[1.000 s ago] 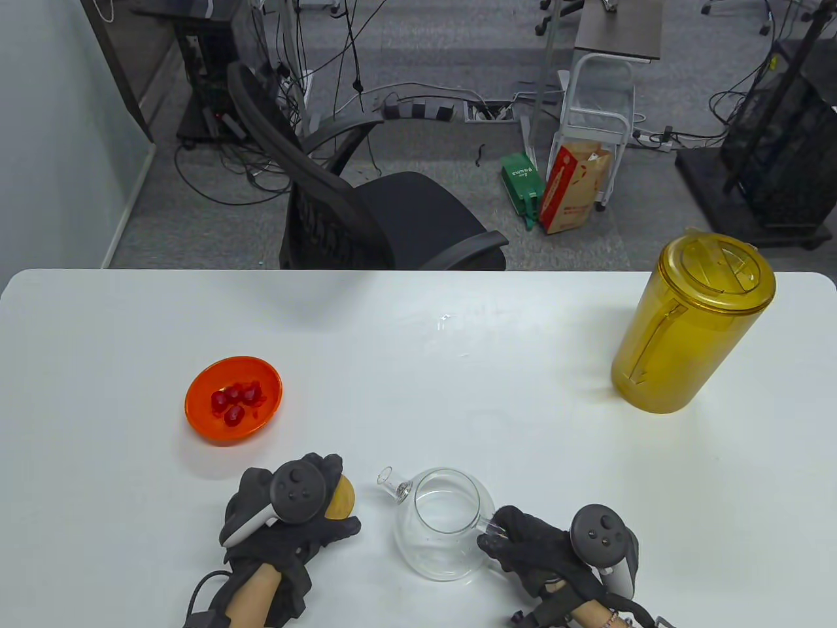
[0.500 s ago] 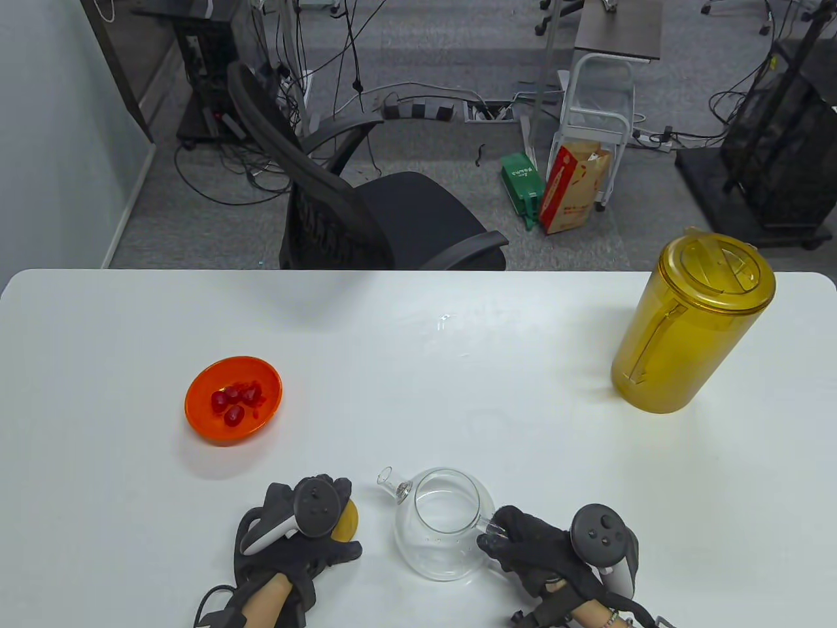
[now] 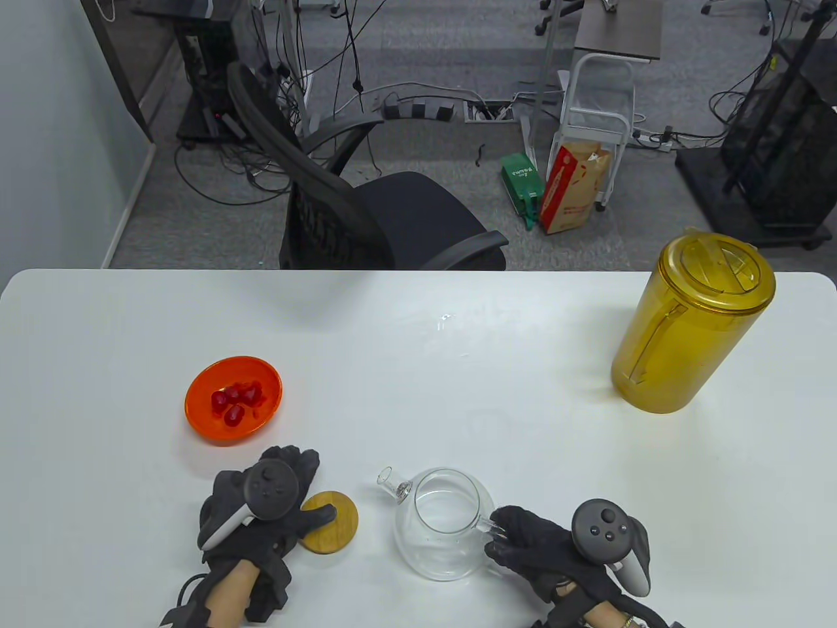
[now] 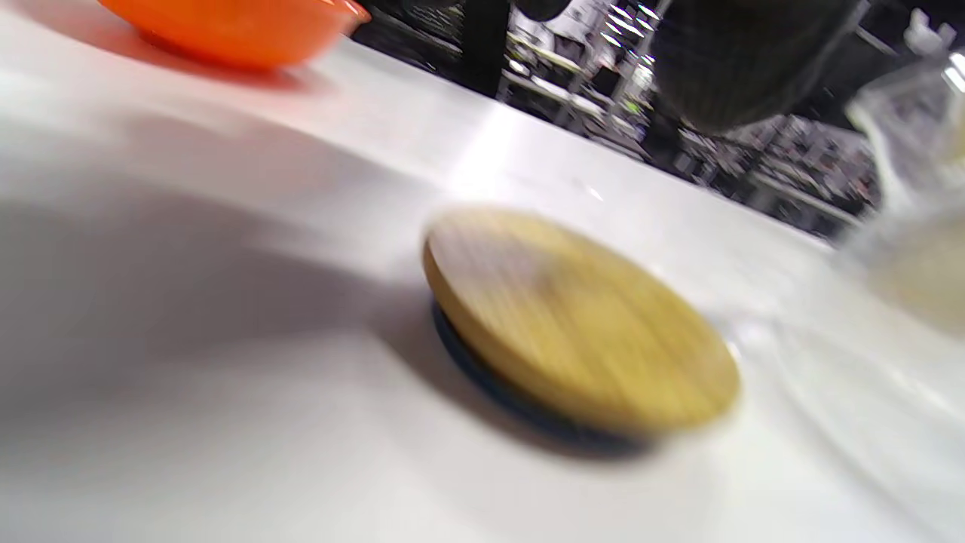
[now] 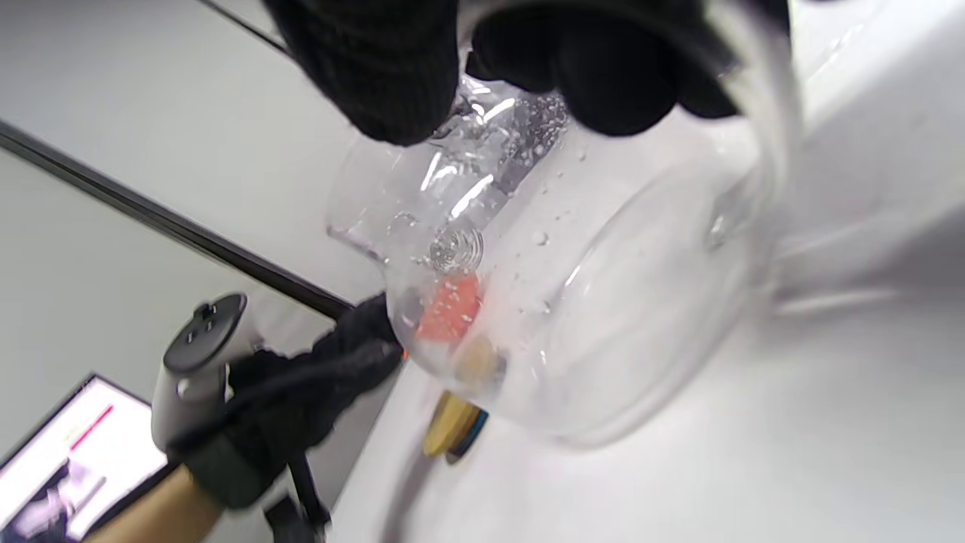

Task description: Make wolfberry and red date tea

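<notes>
From the table view, the glass teapot (image 3: 444, 523) stands open-topped near the 6 o'clock edge of the table (image 3: 418, 340), spout toward 10 o'clock. The right hand (image 3: 543, 549) grips its handle at the pot's 4 o'clock side, fingers closed around the glass. The wooden lid (image 3: 330, 522) lies flat at the pot's 9 o'clock, well clear of it. The left hand (image 3: 261, 517) lies partly over the lid's near-left edge with one finger across it; whether the fingers are spread or curled I cannot tell. The orange bowl (image 3: 233, 400) of red fruit (image 3: 235, 398) sits at 11 o'clock from that hand, and the yellow jug (image 3: 693, 324) stands far off at 2 o'clock.

In the left wrist view, blurred, the lid rests on the table on a dark rim, with the bowl at 11 o'clock and a fingertip above.

In the right wrist view, the fingers (image 5: 377, 68) clamp the handle, and droplets cling inside the pot.

The likely risks: the thin handle slipping in the knit glove if the pot is lifted or tipped, and the left hand brushing the bowl's rim on reaching for fruit, spilling it.
</notes>
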`<state>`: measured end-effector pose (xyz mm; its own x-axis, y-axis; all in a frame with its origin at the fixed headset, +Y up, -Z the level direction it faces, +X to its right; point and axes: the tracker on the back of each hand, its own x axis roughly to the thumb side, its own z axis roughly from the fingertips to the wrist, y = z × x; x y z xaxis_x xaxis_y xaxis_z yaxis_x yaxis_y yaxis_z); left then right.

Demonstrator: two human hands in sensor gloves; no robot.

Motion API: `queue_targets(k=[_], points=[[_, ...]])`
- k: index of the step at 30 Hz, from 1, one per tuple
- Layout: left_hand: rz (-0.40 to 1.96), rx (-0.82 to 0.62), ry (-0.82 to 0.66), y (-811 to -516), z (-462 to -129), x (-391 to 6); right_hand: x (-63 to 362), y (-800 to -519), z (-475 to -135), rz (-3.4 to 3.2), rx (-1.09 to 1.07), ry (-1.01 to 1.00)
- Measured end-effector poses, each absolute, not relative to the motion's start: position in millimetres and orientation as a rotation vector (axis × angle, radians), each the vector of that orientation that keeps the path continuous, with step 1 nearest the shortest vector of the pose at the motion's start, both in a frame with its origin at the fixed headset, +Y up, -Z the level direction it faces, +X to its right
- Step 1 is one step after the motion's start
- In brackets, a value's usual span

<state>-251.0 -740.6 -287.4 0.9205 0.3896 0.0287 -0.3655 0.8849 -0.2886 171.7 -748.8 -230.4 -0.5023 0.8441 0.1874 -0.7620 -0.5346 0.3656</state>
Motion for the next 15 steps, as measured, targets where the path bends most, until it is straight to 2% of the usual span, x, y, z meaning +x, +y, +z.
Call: queue_targets(k=[3, 5, 9, 12, 15], points=[[0.502, -0.241, 0.040, -736.2, -297.8, -268.0, 184.0, -732.9, -225.1, 2.199, 0.449, 0.199], [0.571, -0.206, 0.140, -734.7, -310.5, -284.8, 198.6, -719.7, -219.4, 2.249, 0.437, 0.044], [0.489, -0.135, 0.334, -732.6, -327.8, -307.3, 218.8, -716.3, -214.6, 2.343, 0.403, -0.119], [0.352, -0.212, 0.423, -732.9, -344.1, -319.6, 232.0, -727.0, -214.5, 2.412, 0.332, -0.217], [0.242, -0.237, 0.531, -733.7, -359.4, -327.7, 238.4, -734.1, -217.3, 2.472, 0.249, -0.083]])
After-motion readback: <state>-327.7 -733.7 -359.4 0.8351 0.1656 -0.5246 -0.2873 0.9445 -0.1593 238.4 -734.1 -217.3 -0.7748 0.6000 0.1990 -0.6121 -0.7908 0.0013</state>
